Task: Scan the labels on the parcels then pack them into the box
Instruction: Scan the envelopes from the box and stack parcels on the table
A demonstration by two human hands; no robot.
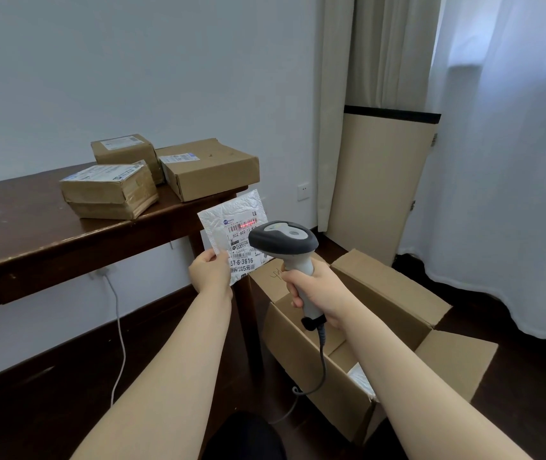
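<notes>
My left hand [210,272] holds a white padded mailer [232,215] upright by its lower left corner, label facing me. My right hand [319,292] grips a grey and black barcode scanner [283,242] by the handle, its head pointing at the label. A red scan line lies across the barcode near the label's top. Below my right arm an open cardboard box [394,295] stands on the floor, flaps spread, with something white partly visible inside. Three brown cardboard parcels sit on the dark wooden table [23,227]: a taped one [109,190], a small one [125,151] and a flat one [208,167].
The scanner's coiled cable [321,360] hangs over the box's near wall. A white cord [120,330] runs down the wall under the table. A beige cabinet [377,187] and white curtains [504,161] stand at the right. The floor is dark wood.
</notes>
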